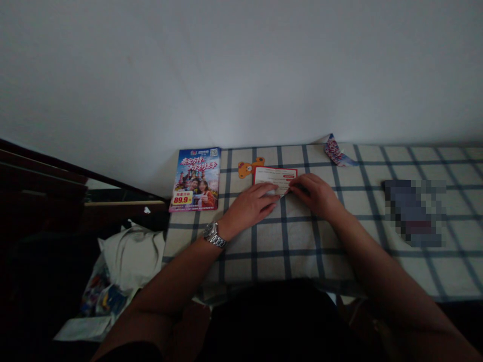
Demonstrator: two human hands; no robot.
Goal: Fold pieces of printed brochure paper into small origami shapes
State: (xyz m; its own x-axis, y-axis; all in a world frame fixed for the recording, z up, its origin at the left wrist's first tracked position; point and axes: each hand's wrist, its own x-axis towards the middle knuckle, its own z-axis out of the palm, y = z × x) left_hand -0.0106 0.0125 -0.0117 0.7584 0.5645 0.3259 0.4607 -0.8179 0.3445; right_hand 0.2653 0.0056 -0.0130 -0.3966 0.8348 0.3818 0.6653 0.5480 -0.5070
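A white printed flyer with a red border (273,174) lies on the checked tablecloth in front of me. Flat across its lower left part rests my left hand (251,205), fingers stretched out, with a metal watch (213,234) on the wrist. My right hand (315,193) pinches the flyer's lower right corner, which looks slightly lifted or folded. Its fingertips partly cover that corner. To the left sits a stack of colourful leaflets (195,178) marked 89.9. Just beyond the flyer, an orange bear figure (246,170) shows on the cloth.
A folded strip of printed paper (334,151) lies near the wall at the back right. Farther right on the tablecloth (362,201) is a blurred dark object (411,211). White plastic bags (132,256) stand low on the left, beside dark wooden furniture (41,196).
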